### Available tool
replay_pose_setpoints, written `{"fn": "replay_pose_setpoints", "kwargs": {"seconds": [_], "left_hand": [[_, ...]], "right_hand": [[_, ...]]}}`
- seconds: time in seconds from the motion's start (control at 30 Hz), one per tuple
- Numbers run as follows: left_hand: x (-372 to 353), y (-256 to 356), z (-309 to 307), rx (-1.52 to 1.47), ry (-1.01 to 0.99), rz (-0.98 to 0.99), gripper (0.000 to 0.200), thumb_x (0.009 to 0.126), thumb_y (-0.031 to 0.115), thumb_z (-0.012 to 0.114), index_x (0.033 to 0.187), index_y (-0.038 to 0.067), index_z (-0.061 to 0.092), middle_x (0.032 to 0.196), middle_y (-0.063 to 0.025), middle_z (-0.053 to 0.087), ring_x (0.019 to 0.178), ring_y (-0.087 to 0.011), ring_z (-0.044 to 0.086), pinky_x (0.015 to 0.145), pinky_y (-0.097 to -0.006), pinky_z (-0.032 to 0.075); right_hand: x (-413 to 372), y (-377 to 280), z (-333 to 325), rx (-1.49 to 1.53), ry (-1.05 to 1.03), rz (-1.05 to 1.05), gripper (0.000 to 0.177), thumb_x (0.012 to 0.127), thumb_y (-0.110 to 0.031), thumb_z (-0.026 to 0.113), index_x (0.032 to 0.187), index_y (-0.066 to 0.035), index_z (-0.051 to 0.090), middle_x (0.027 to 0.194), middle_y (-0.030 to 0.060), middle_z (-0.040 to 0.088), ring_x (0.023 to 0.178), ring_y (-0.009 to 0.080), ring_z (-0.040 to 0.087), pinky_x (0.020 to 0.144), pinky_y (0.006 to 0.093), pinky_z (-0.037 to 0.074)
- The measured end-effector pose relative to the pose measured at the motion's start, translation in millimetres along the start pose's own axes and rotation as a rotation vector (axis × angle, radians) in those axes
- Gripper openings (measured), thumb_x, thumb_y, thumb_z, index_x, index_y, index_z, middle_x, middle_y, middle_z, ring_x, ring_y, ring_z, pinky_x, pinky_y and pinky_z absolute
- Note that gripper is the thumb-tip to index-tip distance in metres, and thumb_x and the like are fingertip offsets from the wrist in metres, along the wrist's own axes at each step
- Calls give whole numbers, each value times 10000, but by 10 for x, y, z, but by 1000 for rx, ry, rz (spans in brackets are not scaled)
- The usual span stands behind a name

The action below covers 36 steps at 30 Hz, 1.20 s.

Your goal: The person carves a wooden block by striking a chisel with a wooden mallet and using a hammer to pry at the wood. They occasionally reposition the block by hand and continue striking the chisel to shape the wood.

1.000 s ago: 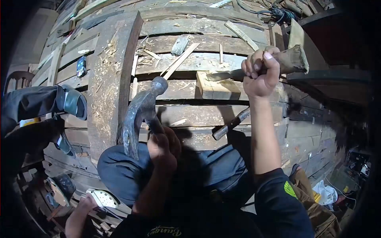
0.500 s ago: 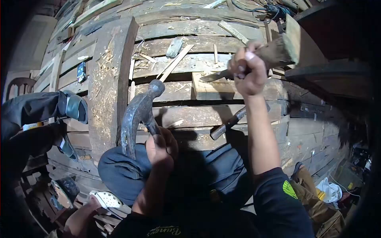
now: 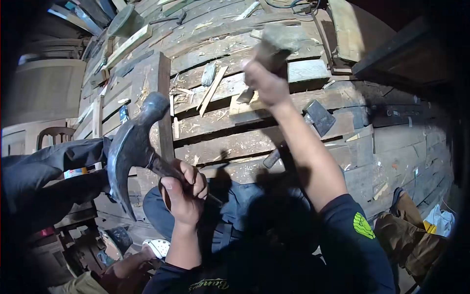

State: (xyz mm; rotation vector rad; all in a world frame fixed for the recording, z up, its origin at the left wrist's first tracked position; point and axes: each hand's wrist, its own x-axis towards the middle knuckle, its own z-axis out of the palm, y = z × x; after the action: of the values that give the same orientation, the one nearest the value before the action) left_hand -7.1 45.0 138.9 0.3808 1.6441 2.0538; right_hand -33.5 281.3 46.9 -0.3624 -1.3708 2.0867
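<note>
My left hand (image 3: 185, 192) is closed round the handle of a large claw hammer (image 3: 134, 142), its head raised at the left. Higher up and right of centre, my right hand (image 3: 266, 81) grips a thick-handled chisel (image 3: 268, 55), blurred at its top. The blade points down at a short pale wood block (image 3: 240, 113) on the plank floor; whether it touches the block cannot be made out. A second hammer (image 3: 319, 118) lies on the planks beside my right forearm, partly hidden by it.
A thick beam (image 3: 164, 78) runs lengthwise left of the block. Wood strips (image 3: 213, 90) and shavings lie about. Another person's dark-trousered legs (image 3: 54, 161) are at the left. A small blue box (image 3: 124, 113) stands beyond the beam. Brown cloth (image 3: 406, 232) lies at the lower right.
The view has shifted. My left hand and the claw hammer are raised closer to the camera. My right hand has moved left with the chisel, now more upright, uncovering the second hammer's head.
</note>
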Motion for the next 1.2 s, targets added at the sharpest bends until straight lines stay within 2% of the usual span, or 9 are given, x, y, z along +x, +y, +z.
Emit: {"fn": "replay_pose_setpoints", "kwargs": {"seconds": [0.13, 0.53, 0.67, 0.73, 0.93, 1.0, 1.13, 1.17, 1.2], "left_hand": [[-109, -66, -80, 7, -36, -45, 487, 875, 583, 398, 791, 105, 366, 543, 32, 279, 404, -66, 229, 363, -203, 196], [-119, 148, 92, 157, -4, -31, 508, 867, 604, 391, 769, 106, 363, 514, 21, 274, 415, -81, 258, 376, -213, 217], [-210, 388, 242, -22, -30, 19, 502, 829, 542, 535, 859, 64, 382, 686, -12, 364, 480, -93, 311, 419, -231, 288], [-306, 367, 226, -37, -59, 62, 544, 801, 569, 555, 863, 57, 382, 685, -15, 369, 479, -101, 328, 422, -231, 301], [-128, 185, 172, 622, -103, 150, 388, 908, 409, 461, 770, 48, 431, 601, -12, 400, 456, -86, 367, 406, -213, 283], [-184, 278, 238, 539, -72, 243, 453, 891, 485, 463, 773, 48, 433, 599, -9, 379, 461, -82, 359, 409, -217, 289], [-192, 295, 107, 2, -231, 269, 468, 836, 548, 518, 730, 114, 380, 620, 17, 352, 458, -92, 313, 416, -249, 269], [-164, 277, 238, 108, -147, 248, 444, 846, 504, 534, 715, 103, 397, 631, 14, 395, 470, -100, 358, 438, -258, 302], [-154, 221, 125, 1016, -84, 520, 413, 879, 449, 505, 691, 93, 412, 660, 4, 440, 501, -105, 413, 468, -259, 335]], "right_hand": [[87, -111, -125, 437, 130, -57, 141, 811, -113, 537, 753, -105, 409, 550, -10, 332, 434, 79, 295, 419, 231, 268], [7, -147, 43, 253, 32, -131, 135, 830, -103, 537, 733, -88, 444, 549, -13, 386, 423, 80, 354, 425, 236, 294], [-228, -168, 244, 1, -35, -141, 268, 737, -176, 686, 908, -18, 553, 925, 43, 584, 843, 92, 545, 732, 289, 458], [-245, -153, 401, -126, -157, -438, 344, 662, -168, 727, 923, -13, 562, 889, 58, 602, 836, 101, 556, 745, 268, 460], [-291, -85, 526, 90, -228, -374, 324, 629, -98, 735, 882, -28, 546, 752, 60, 599, 709, 66, 528, 659, 248, 453], [-287, 35, 461, 109, -322, -283, 456, 633, -14, 686, 1062, 16, 534, 933, 48, 605, 875, 91, 556, 782, 241, 448], [-283, -7, 460, 110, -359, -268, 418, 634, -35, 695, 1018, 18, 539, 902, 42, 606, 838, 72, 541, 751, 238, 443], [-279, -89, 420, -104, -312, -409, 369, 637, -60, 700, 968, 9, 552, 868, 42, 604, 814, 50, 510, 728, 237, 438], [-293, -54, 443, -96, -309, -411, 369, 637, -60, 700, 968, 9, 552, 868, 42, 604, 814, 50, 510, 728, 237, 438]]}}
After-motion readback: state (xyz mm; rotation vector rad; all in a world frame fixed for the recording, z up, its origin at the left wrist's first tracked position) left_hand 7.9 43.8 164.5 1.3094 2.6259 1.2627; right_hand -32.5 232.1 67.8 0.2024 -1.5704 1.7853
